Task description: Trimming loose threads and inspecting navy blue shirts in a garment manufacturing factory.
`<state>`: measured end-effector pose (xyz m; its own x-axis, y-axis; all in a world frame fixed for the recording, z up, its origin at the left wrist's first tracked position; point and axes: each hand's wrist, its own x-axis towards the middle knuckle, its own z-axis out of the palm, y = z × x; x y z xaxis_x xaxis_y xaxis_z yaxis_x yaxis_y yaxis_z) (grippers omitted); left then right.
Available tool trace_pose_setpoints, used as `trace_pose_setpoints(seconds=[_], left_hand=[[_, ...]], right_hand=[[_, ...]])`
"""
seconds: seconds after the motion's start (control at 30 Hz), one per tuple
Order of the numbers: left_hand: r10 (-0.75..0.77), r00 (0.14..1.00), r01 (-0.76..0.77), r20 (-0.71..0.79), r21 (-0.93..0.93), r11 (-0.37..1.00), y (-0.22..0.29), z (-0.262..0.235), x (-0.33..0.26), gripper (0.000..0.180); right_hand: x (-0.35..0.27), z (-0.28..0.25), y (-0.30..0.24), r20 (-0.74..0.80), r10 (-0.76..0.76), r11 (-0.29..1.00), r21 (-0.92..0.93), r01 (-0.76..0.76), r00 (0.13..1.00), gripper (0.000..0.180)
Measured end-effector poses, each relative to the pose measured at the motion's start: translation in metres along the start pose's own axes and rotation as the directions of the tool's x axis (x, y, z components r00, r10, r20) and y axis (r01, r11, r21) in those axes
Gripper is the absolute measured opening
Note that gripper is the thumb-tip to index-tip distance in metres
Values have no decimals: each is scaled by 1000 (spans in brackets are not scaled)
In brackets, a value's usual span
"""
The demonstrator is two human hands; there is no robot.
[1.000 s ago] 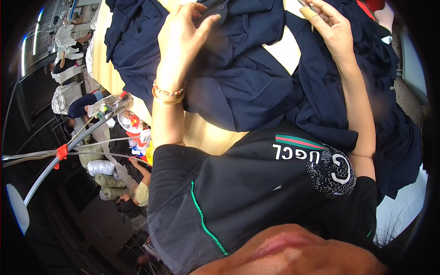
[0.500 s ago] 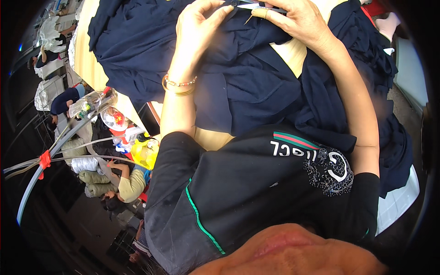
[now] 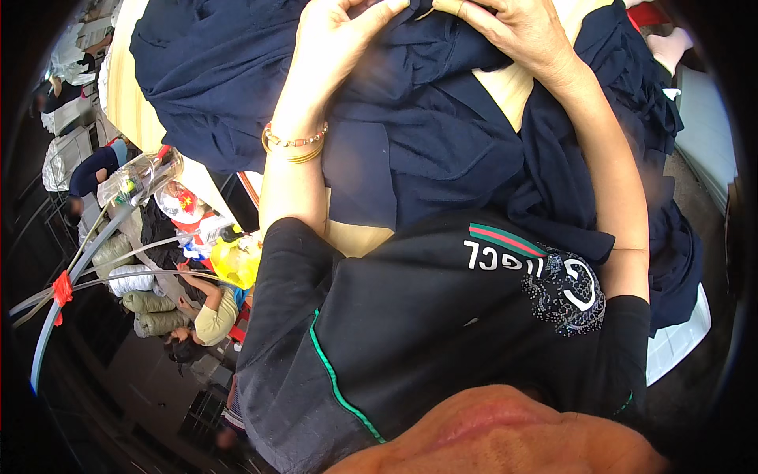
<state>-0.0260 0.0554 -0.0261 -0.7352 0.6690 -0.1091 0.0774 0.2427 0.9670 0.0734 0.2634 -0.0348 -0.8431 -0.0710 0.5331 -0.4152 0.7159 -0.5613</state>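
I judge this close handwork: my left hand (image 3: 335, 35) pinches the far navy cloth (image 3: 442, 158), right hand (image 3: 530, 38) near (fingertips cropped, can't tell); next calls for steadiness.

White letters (image 3: 505, 257) (upside down) mark the black shirt (image 3: 410, 324).

a head-worn fisheye looks down, close above the black shirt (image 3: 410, 340).
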Motion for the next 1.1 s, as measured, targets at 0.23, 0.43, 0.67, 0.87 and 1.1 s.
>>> trace_pose_setpoints(seconds=[0.23,0.43,0.67,0.87,1.1], left_hand=[[443,896,-366,30,613,700,11,9,-6,55],[750,659,-739,-58,138,660,-37,0,16,26],[25,996,-31,-90,-65,997,1,-4,-4,18],[-42,998,29,-56,-203,979,0,-4,-3,19],[-55,998,49,-25,-194,980,2,-6,-5,18]], right_hand=[[-16,6,14,-58,370,851,422,-313,927,29],[-14,5,3,-95,371,842,453,-292,924,31],[-3,0,-14,-157,73,992,118,-55,985,34],[1,3,-16,-114,10,1000,5,-9,993,33],[1,3,-13,-82,-4,999,39,7,997,28]])
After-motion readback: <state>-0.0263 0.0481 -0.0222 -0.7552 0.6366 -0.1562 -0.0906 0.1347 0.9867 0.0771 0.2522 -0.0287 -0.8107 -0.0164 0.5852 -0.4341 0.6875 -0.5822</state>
